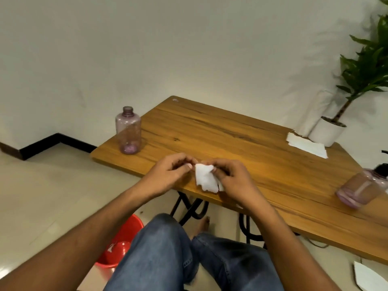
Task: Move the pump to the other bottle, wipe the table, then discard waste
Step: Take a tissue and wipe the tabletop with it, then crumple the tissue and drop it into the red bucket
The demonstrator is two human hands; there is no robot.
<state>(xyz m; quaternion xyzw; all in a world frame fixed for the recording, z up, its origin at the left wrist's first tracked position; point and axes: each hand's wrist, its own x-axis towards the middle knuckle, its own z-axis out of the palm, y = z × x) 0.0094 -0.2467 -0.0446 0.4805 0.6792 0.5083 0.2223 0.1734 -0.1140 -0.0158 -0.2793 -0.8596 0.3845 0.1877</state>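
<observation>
Cutting across the right edge of the view, the second bottle (362, 186) is only partly seen: a pale purple body lying tilted on the table (241, 141), with a dark, blurred shape at its neck that may be the pump, though that cannot be told for sure. The plant (369, 66) is also cropped at the right edge, and a white sheet (366, 278) on the floor is cut off at the bottom right corner. A red bucket (120, 246) is half hidden behind the person's knee, with something white inside it that is too small to make out.

The tissue (206, 178) is seen as a small, crumpled white piece with ragged lower edges. It is held above the near edge of the table, between both hands. Its upper left corner is pinched by the fingertips of the left hand (172, 173), and its right side is gripped by the curled fingers of the right hand (231, 177), behind which part of it is hidden. Both grips are narrow and closed on the tissue.

An open-necked purple bottle (128, 131) is stood upright at the far left corner of the table, well apart from the hands. A stack of white napkins (306, 144) is laid beside a white pot (327, 132) at the far right.
</observation>
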